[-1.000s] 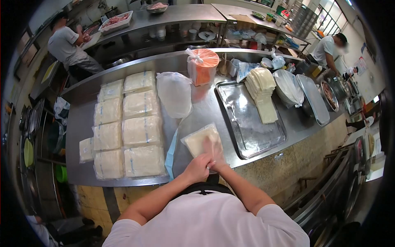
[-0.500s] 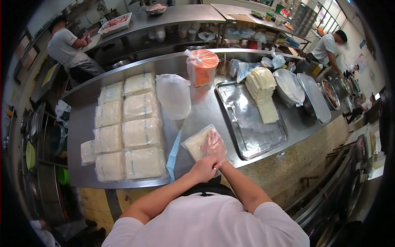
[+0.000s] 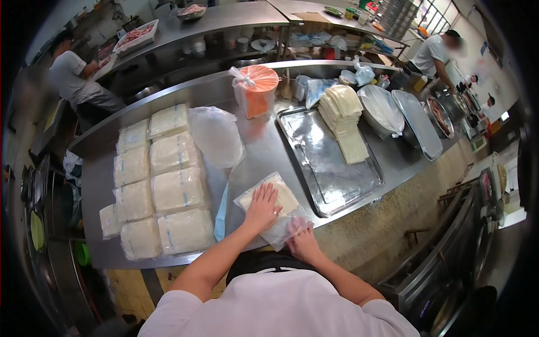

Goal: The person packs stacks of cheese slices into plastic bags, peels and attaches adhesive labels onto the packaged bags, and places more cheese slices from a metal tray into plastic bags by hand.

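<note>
Near the front edge of the steel table (image 3: pixel 255 151) lies a clear bag (image 3: pixel 275 224) with pale flat sheets (image 3: pixel 284 195) in it. My left hand (image 3: pixel 262 209) rests flat on the bag, its fingers stretched out over the sheets. Over the bag's lower right end is my right hand (image 3: pixel 301 237), partly seen through the clear plastic, its fingers bent at the film. Several packed bags of pale sheets (image 3: pixel 178 190) lie in two columns on the left. A blue strip (image 3: pixel 222 216) lies between them and my left forearm.
A metal tray (image 3: pixel 320 191) on the right holds a stack of pale sheets (image 3: pixel 348 129). Behind stand a bagged orange container (image 3: pixel 255 92) and a plastic-covered bowl (image 3: pixel 382 109). One person (image 3: pixel 78 78) works at the back left, another (image 3: pixel 432 56) at the back right.
My left hand has moved from my right wrist onto the bag and spread out. The right hand has drawn back from over the sheets to the bag's near end. The view has shifted.
</note>
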A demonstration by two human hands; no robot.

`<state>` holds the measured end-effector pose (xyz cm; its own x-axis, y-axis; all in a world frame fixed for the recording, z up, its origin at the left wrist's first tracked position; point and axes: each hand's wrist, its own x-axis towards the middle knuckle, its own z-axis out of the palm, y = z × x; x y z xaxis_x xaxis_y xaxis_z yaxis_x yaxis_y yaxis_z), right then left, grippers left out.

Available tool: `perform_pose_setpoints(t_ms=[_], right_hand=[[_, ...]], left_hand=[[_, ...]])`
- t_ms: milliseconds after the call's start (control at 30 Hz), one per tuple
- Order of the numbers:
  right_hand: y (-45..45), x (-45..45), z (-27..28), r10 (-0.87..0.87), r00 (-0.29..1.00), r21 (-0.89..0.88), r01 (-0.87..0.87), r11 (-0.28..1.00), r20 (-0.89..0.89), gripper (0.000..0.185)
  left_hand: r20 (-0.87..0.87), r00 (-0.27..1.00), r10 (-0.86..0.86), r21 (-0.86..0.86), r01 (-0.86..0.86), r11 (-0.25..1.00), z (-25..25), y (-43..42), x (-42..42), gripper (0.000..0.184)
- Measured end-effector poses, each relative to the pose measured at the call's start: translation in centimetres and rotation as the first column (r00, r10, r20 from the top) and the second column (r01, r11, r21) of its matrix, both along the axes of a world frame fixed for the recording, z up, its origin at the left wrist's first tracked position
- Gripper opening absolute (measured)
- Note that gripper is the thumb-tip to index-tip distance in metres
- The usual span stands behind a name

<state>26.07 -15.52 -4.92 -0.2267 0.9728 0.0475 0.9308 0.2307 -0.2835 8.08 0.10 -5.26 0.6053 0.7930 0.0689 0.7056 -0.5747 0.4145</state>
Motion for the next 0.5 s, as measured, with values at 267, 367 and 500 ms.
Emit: perform_pose_setpoints(t_ms=[267, 367, 500], right_hand=[[-2.7, 4.7, 1.8, -0.454, 0.777, 0.0, 0.505, 0.863, -0.436, 0.019], [-0.4, 5.0, 3.1, -0.506, 0.71, -0.051, 0.557, 0.829, -0.49, 0.021], [3.5, 2.7, 6.4, -0.528, 0.754, -0.131, 0.522, 0.843, -0.39, 0.026]], left_hand=[[0.07, 0.944, -0.323, 0.005, 0.323, 0.946, 0.0, -5.5, 4.2, 0.06], [0.43, 0.884, -0.184, -0.197, 0.291, 0.936, -0.2, -8.9, 2.0, 0.05], [0.132, 0.893, 0.429, -0.593, -0.276, 0.756, 3.2, -9.5, -4.0, 0.042]])
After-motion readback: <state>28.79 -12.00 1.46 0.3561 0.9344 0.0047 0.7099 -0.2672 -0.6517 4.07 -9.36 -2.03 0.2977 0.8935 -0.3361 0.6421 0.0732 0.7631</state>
